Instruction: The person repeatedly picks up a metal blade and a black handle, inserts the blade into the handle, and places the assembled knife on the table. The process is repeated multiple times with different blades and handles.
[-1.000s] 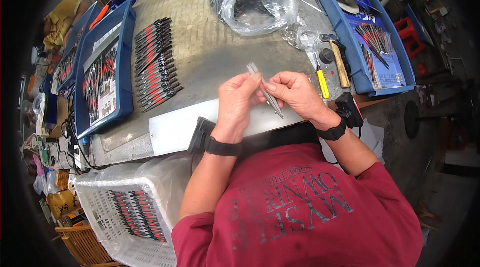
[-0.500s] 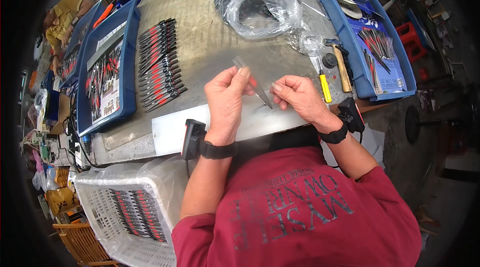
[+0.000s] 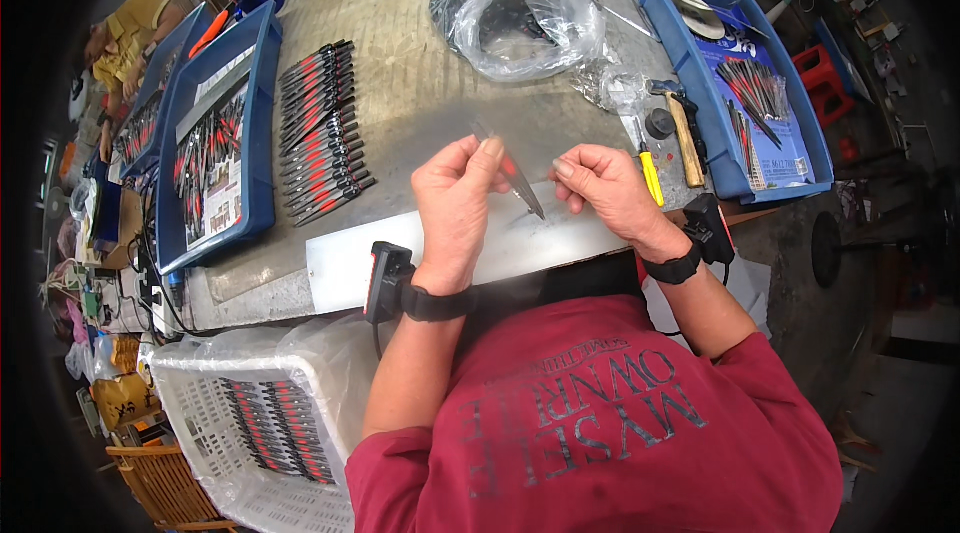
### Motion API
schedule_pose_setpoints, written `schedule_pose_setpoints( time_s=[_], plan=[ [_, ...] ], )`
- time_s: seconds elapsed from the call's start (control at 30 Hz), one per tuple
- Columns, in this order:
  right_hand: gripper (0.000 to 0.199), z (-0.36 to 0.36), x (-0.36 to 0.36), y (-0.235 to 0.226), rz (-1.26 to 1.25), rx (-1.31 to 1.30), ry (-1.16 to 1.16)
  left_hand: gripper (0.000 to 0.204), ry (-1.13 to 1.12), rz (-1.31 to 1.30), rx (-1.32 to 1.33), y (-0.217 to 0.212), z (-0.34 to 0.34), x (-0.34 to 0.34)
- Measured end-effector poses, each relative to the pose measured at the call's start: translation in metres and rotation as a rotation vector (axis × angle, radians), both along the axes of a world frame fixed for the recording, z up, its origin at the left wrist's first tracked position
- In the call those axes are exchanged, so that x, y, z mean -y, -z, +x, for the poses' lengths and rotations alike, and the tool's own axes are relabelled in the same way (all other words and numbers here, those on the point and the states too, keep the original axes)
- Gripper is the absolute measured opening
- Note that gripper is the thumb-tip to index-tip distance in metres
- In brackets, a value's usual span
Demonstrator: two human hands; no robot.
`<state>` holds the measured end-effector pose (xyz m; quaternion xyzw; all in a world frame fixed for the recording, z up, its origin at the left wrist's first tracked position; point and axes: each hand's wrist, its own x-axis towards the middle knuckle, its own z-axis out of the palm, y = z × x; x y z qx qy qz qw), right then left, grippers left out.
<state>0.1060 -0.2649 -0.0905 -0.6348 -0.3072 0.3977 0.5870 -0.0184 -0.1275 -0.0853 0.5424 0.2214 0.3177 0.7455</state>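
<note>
My left hand (image 3: pixel 455 198) is closed around a slim, pointed red-and-black tool (image 3: pixel 518 183), pinched between thumb and fingers. One end stands up pale above the thumb; the dark pointed end slants down to the right. Its exact kind is not clear. My right hand (image 3: pixel 605 195) is just right of that point, apart from it, thumb pressed to curled fingers; whatever they hold is too small or hidden to make out. Both hands are above a white board (image 3: pixel 365 258) at the table's near edge. Left of them lies a neat row of similar red-and-black tools (image 3: pixel 320 133).
Blue trays of similar pieces stand left (image 3: pixel 262 133) and right (image 3: pixel 815 158). A clear plastic bag (image 3: pixel 525 58) sits at the back. On the right are a hammer (image 3: pixel 687 138) and a yellow-handled screwdriver (image 3: pixel 651 178). A white crate (image 3: pixel 200 383) stands lower left. Another person (image 3: pixel 135 28) is far left.
My right hand has shifted slightly to the right, away from the tool's point. My left hand keeps its grip on the tool, almost unmoved.
</note>
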Motion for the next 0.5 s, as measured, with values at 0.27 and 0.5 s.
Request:
schedule_pose_setpoints(
  time_s=[0.27, 0.5],
  plan=[
    [0.023, 0.0006, 0.0004, 0.0005, 0.018, -0.008, 0.004, 0.013, -0.004, 0.033, -0.009, 0.0001, 0.0, -0.0002],
    [0.024, 0.0007, -0.0001, 0.0006, 0.032, 0.0, 0.024, 0.014, 0.001, 0.051, -0.004, -0.0001, 0.0, -0.0003]
  ],
)
